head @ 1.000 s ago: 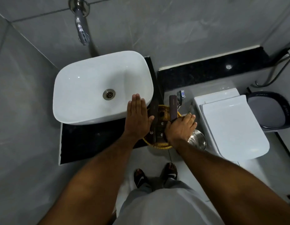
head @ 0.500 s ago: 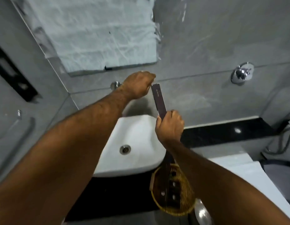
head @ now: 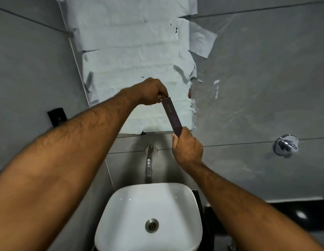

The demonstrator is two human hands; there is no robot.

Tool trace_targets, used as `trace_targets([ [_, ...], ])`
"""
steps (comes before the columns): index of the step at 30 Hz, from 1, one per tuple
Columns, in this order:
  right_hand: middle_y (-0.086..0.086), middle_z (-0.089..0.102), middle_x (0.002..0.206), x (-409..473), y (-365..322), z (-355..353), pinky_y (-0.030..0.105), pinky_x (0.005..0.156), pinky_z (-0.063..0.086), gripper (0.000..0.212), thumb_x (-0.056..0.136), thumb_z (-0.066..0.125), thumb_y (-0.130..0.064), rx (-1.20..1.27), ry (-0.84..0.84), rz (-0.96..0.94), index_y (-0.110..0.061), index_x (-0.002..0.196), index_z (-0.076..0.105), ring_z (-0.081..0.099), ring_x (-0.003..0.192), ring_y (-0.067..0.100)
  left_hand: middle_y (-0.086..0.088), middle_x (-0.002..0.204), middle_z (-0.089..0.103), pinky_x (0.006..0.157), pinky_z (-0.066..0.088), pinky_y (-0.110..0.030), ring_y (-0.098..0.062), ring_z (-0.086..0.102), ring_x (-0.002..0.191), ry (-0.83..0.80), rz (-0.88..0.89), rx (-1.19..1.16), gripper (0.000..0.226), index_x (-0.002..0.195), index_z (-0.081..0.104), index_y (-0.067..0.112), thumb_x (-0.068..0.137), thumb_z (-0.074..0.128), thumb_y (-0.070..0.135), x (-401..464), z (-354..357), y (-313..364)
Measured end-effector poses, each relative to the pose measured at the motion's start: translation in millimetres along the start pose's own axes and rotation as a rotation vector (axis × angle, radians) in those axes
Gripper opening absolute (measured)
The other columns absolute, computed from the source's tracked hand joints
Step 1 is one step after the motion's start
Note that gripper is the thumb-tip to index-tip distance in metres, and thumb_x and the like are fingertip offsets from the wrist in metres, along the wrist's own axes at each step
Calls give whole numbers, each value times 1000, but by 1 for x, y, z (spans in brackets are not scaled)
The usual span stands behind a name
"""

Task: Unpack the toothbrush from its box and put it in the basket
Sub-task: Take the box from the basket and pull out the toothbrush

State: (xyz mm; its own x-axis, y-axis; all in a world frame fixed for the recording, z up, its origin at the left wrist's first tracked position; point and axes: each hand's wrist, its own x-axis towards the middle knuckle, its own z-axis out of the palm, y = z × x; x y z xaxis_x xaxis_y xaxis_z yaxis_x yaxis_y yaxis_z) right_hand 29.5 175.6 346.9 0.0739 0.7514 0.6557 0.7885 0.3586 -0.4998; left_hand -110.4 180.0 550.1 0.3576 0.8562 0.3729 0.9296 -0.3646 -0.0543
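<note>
A long, narrow dark brown toothbrush box is held up in front of the wall, tilted with its top end to the left. My right hand grips its lower end. My left hand pinches the top end of the box, fingers closed at the flap. The toothbrush itself is hidden inside. The basket is out of view.
A white basin with a metal drain sits below, under a chrome wall tap. A mirror covered with pale paper hangs behind the hands. A chrome valve is on the right wall; a black counter lies lower right.
The camera has tilted up, so the basket has left the view. Both hands have risen with the box, from the basket to in front of the covered mirror, left fingers now at its top end.
</note>
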Motion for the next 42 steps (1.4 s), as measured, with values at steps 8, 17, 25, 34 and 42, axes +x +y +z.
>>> trace_targets([
  [8,10,68,97,0,-10,3,34,63,53,43,93,50,-50,18,-23,4,-13,115,47,67,77,27,-5,91,79,85,59,-39,-11,73,83,-78,-59,-110,20,101,79,15,87,67,8,8,-16,-5],
  [17,12,65,110,4,0,1,41,74,57,41,94,54,-41,4,-113,6,-13,122,44,67,91,29,0,82,74,55,59,-26,-11,75,67,-86,-216,-296,30,110,70,17,87,53,6,3,-4,-1],
  [25,11,65,109,58,3,-44,45,80,47,33,84,58,-14,-402,-105,-314,-15,117,50,61,93,32,-17,89,74,48,59,-32,-22,75,59,343,-747,-1104,12,91,64,7,90,55,15,-33,65,-13],
  [34,6,58,112,110,-63,-76,46,71,48,37,85,66,-23,-916,-379,-974,-24,120,56,51,104,28,-24,72,75,46,60,-33,-27,75,60,260,-919,-2318,40,134,47,-5,104,40,21,-99,194,-7],
  [42,4,59,114,97,-81,-57,43,77,47,37,86,67,-24,-986,-457,-1054,-23,121,56,50,107,26,-19,83,77,45,53,-18,-15,70,54,215,-979,-2241,38,126,55,-3,101,47,24,-132,224,-8],
])
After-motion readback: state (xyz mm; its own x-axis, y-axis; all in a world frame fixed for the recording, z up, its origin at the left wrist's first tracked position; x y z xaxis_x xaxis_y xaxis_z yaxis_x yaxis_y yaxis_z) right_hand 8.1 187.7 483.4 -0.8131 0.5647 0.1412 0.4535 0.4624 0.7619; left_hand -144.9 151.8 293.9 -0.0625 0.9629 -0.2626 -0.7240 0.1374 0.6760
